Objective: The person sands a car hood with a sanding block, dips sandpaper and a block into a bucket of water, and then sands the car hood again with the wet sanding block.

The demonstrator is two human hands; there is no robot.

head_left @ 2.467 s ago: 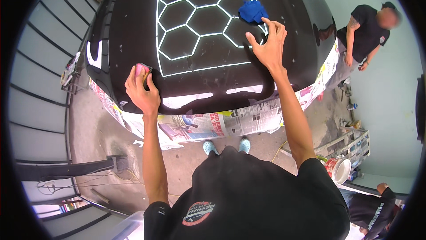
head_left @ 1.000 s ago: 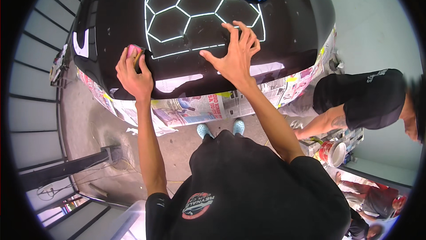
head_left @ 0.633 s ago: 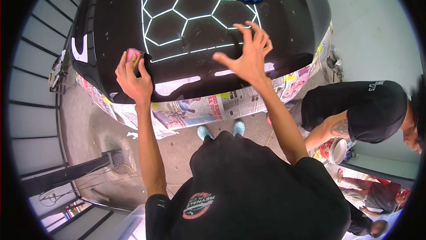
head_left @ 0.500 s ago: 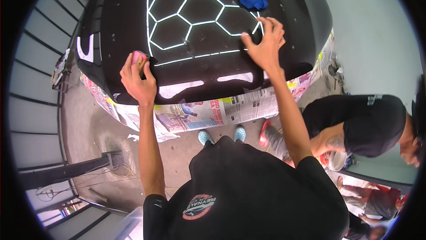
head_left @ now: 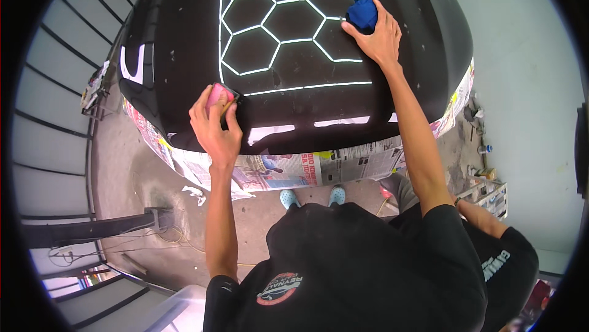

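A glossy black car hood lies before me, mirroring bright hexagonal light lines. My left hand is closed around a pink block-shaped pad, pressed to the hood near its front left. A brownish-yellow edge shows under my fingers, but I cannot tell what the pad's underside is. Farther back on the right, my right hand has its fingers curled round a crumpled blue cloth resting on the hood.
Newspaper hangs along the hood's front edge, over the floor. Close on my right, a person in a black shirt is bent low. A white crate and small containers stand by the right wall. A dark beam crosses the left.
My right hand has moved back from the bare hood and taken hold of the blue cloth. The left hand keeps the pad. The person at right has shifted down and nearer.
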